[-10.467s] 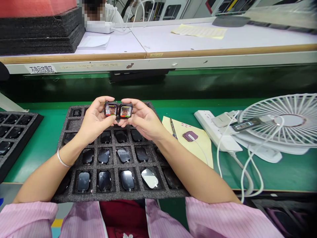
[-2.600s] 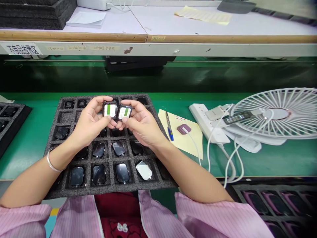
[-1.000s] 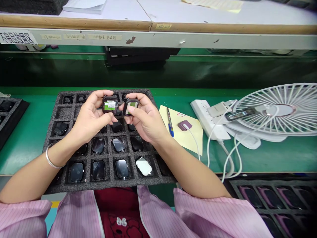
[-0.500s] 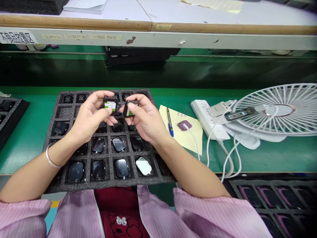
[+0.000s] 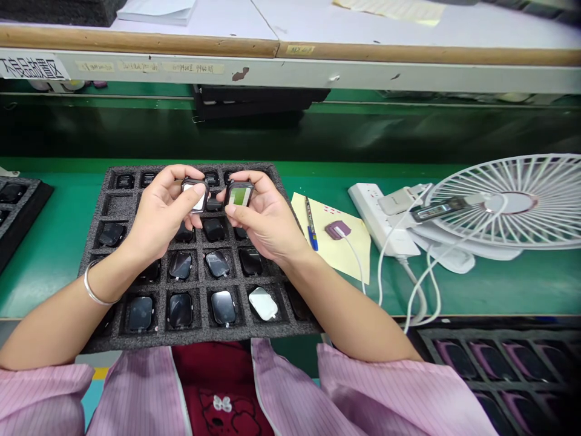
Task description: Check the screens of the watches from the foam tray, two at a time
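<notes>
My left hand (image 5: 161, 215) is closed on a small black watch body (image 5: 198, 195); its thumb covers most of the lit screen. My right hand (image 5: 263, 221) is closed on a second watch body (image 5: 239, 194) whose screen shows green and white. Both are held side by side above the far half of a black foam tray (image 5: 97, 221). Several dark watch bodies lie in the tray's pockets, and one white one (image 5: 263, 303) lies in the near row.
A yellow sheet (image 5: 338, 248) with a pen (image 5: 310, 224) and a maroon charging puck (image 5: 338, 230) lies right of the tray. Further right are a white power strip (image 5: 379, 212), cables and a white fan (image 5: 503, 203). Another foam tray (image 5: 18, 203) sits at the left.
The left thumb has slid over its watch's screen. The right hand has turned its watch face-up, so the screen shows again. Both hands stay above the tray.
</notes>
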`<action>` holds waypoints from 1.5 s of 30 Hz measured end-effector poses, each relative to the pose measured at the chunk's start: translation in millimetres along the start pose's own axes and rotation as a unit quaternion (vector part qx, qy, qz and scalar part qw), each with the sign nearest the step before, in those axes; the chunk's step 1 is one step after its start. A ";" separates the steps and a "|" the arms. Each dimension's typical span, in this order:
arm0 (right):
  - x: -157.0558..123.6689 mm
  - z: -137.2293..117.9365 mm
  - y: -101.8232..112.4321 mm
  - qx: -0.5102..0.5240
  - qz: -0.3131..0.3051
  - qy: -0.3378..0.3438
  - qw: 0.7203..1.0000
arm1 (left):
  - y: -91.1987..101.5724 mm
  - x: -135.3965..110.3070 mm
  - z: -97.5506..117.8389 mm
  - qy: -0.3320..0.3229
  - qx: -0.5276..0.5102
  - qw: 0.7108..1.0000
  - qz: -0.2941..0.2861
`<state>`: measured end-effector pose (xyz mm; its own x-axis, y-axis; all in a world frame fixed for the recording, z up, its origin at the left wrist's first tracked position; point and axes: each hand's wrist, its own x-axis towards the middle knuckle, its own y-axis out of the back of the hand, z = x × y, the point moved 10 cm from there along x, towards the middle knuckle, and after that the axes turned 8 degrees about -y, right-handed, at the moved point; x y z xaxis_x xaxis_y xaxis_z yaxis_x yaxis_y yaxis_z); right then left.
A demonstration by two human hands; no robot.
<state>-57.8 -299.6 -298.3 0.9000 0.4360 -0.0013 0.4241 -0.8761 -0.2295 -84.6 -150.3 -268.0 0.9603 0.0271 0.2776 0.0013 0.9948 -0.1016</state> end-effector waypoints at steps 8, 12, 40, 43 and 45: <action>-0.5 -1.5 1.1 0.012 0.008 0.004 1.000 | 0.3 0.4 1.7 -0.014 0.012 1.000 0.014; -1.0 -2.8 3.2 0.010 0.017 0.006 1.000 | -0.4 1.3 -0.4 -0.019 0.019 1.000 0.006; -0.2 0.6 3.7 0.054 -0.021 0.013 0.998 | 5.6 0.9 0.6 -0.027 -0.013 0.999 0.036; -0.3 1.3 3.8 0.045 -0.021 0.013 0.999 | 6.0 1.1 -0.4 -0.031 -0.010 0.999 0.034; -0.5 0.9 3.3 0.047 -0.021 0.015 0.999 | 5.9 1.5 -1.3 -0.033 -0.009 0.999 0.030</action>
<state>-57.0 -302.5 -299.9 0.8847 0.4645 0.0395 0.4517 -0.8332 -0.3190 -82.7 -144.5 -269.5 0.9382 0.0945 0.3329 -0.0506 0.9891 -0.1380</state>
